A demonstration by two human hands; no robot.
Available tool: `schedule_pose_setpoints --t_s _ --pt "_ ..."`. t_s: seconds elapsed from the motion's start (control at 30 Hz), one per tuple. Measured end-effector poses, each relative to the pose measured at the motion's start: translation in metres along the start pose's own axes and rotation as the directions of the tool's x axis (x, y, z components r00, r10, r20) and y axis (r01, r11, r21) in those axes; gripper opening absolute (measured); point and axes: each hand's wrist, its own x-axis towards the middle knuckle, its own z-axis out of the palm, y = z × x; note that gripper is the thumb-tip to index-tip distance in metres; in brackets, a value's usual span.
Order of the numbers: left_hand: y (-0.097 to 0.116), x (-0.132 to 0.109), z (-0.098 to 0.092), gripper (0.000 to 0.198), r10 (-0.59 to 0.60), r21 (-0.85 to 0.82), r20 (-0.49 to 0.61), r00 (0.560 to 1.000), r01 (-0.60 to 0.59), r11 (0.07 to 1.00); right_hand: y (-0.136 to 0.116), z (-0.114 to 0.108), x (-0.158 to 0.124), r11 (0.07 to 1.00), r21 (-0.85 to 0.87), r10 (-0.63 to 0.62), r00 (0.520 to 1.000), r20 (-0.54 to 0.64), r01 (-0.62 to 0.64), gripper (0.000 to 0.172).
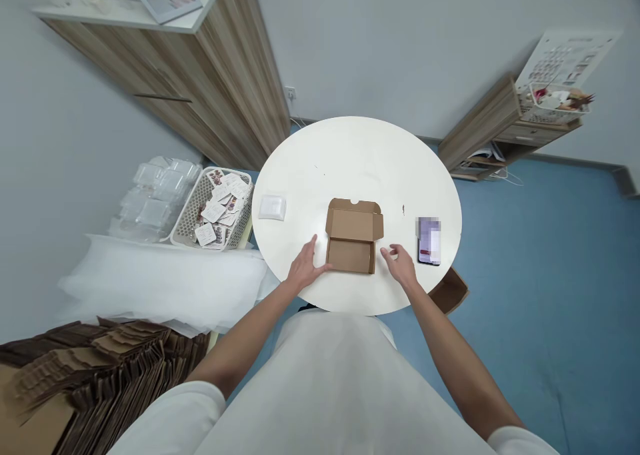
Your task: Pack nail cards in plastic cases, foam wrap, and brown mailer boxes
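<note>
A small brown cardboard box (353, 236) lies open on the round white table (360, 168), its lid flap standing up at the far side. My left hand (305, 267) rests flat on the table, fingers spread, its thumb touching the box's left wall. My right hand (400, 262) hovers just right of the box with fingers loosely curled and apart, holding nothing I can see. A phone (429, 240) lies right of that hand. A small clear packet (273, 207) sits on the table to the left.
Left of the table stands a white basket (216, 210) of printed cards beside clear plastic packs (155, 188). Flat cardboard blanks (95, 368) are stacked at lower left. Wooden cabinets (220, 88) line the wall; a low shelf (495, 135) is at right. A cardboard box (450, 290) sits under the table edge.
</note>
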Motion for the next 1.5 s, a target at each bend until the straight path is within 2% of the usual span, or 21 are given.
schedule_pose_setpoints --t_s 0.07,0.1,0.17,0.23,0.33,0.47,0.7,0.87,1.23,1.37,1.5 --pt "-0.010 0.008 -0.013 0.074 -0.093 -0.148 -0.150 0.984 0.070 0.986 -0.015 -0.007 -0.002 0.990 0.079 -0.110 0.985 -0.129 0.121 0.054" --pt "-0.015 0.014 -0.021 0.065 -0.152 -0.214 -0.217 0.964 0.104 0.971 -0.028 -0.008 -0.004 0.973 0.121 -0.178 0.973 -0.147 0.196 0.052" --pt "-0.026 0.027 -0.040 0.051 -0.302 -0.323 -0.307 0.903 0.200 0.925 -0.061 -0.002 -0.008 0.919 0.195 -0.330 0.939 -0.093 0.342 0.048" --pt "-0.040 0.037 -0.060 0.044 -0.414 -0.399 -0.340 0.845 0.269 0.876 -0.099 0.012 -0.012 0.868 0.271 -0.436 0.900 0.017 0.416 0.045" --pt "-0.065 0.044 -0.087 0.043 -0.451 -0.432 -0.397 0.800 0.270 0.860 -0.147 0.042 -0.014 0.842 0.420 -0.444 0.878 0.181 0.339 0.044" --pt "-0.098 0.051 -0.108 0.044 -0.420 -0.457 -0.411 0.809 0.216 0.863 -0.182 0.087 -0.009 0.828 0.526 -0.383 0.880 0.279 0.194 0.045" --pt "-0.141 0.085 -0.117 0.050 -0.383 -0.574 -0.244 0.891 0.186 0.798 -0.208 0.154 0.014 0.771 0.635 -0.275 0.876 0.396 -0.045 0.047" --pt "-0.154 0.101 -0.113 0.056 -0.349 -0.615 -0.145 0.926 0.192 0.765 -0.224 0.180 0.029 0.763 0.637 -0.220 0.882 0.418 -0.112 0.049" --pt "-0.148 0.095 -0.102 0.051 -0.303 -0.676 -0.106 0.947 0.155 0.720 -0.237 0.199 0.035 0.767 0.634 -0.205 0.896 0.393 -0.102 0.059" --pt "-0.144 0.094 -0.100 0.051 -0.312 -0.719 -0.122 0.942 0.133 0.682 -0.238 0.196 0.036 0.758 0.645 -0.209 0.900 0.382 -0.098 0.061" --pt "-0.134 0.086 -0.100 0.052 -0.314 -0.785 -0.163 0.935 0.070 0.616 -0.236 0.186 0.030 0.759 0.651 -0.268 0.891 0.366 -0.039 0.059"
